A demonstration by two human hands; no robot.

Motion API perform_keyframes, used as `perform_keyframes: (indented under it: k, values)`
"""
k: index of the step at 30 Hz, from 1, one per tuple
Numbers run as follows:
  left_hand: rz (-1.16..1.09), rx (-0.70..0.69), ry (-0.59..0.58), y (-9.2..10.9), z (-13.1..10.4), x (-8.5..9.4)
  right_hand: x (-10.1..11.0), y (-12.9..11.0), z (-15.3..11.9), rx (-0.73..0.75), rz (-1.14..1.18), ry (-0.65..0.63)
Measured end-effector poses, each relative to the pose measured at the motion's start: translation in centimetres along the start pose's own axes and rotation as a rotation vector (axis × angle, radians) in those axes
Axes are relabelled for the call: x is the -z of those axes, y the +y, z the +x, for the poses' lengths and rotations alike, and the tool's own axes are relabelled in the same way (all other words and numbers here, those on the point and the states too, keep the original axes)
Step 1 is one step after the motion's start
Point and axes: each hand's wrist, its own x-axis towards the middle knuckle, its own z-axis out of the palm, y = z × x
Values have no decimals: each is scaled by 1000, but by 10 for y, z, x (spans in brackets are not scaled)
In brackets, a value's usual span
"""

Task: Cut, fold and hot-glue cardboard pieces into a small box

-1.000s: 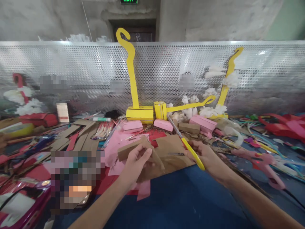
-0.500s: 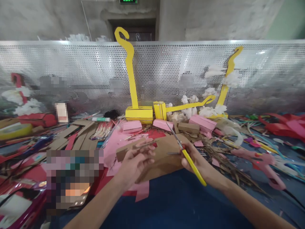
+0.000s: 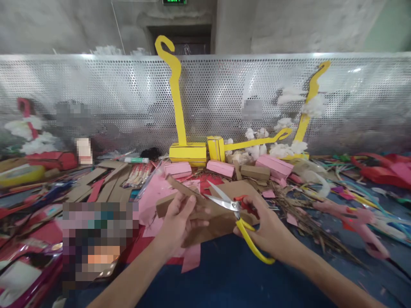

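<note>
My left hand (image 3: 183, 216) pinches a narrow brown cardboard strip (image 3: 180, 186) between thumb and fingers. In my right hand (image 3: 265, 220) are scissors (image 3: 252, 244) with one yellow and one red handle. Their blades are parted and point left, close to the strip's right part. Beneath both hands lies a larger brown cardboard sheet (image 3: 215, 224), over pink paper (image 3: 149, 205) and red paper. A brown cardboard block (image 3: 164, 206) sits just left of my left hand.
Yellow hooked pieces (image 3: 188, 154) and small pink blocks (image 3: 220, 168) line the back, before a perforated metal panel (image 3: 128, 94). At right are twigs (image 3: 316, 226) and a pink glue gun (image 3: 364, 222). Cardboard strips (image 3: 109, 182) and a yellow tape roll (image 3: 22, 175) are at left.
The cardboard strip has tilted, its far end now raised toward the upper left. The scissors have turned, their blades swinging left toward the strip, and the red handle has come into view.
</note>
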Motion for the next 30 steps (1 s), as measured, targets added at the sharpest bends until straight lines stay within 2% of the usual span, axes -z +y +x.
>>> perform_keyframes:
  k: [3,8,15,22,30]
  values:
    - [-7,5,-40,0,-3,-4,-3,-6,-4,16,-31,-4]
    - [164,-167,-30,2,-4,-7,-4,-11,-6,63,-41,-3]
    - [195,-119,-74,5,-6,-12,-4,-14,-9,82,-49,-2]
    - [257,-179,-28,3,-7,-11,-6,-12,-10,99,-75,23]
    - [259,-203,-18,1,-9,-9,0,-20,-12,120,-155,-22]
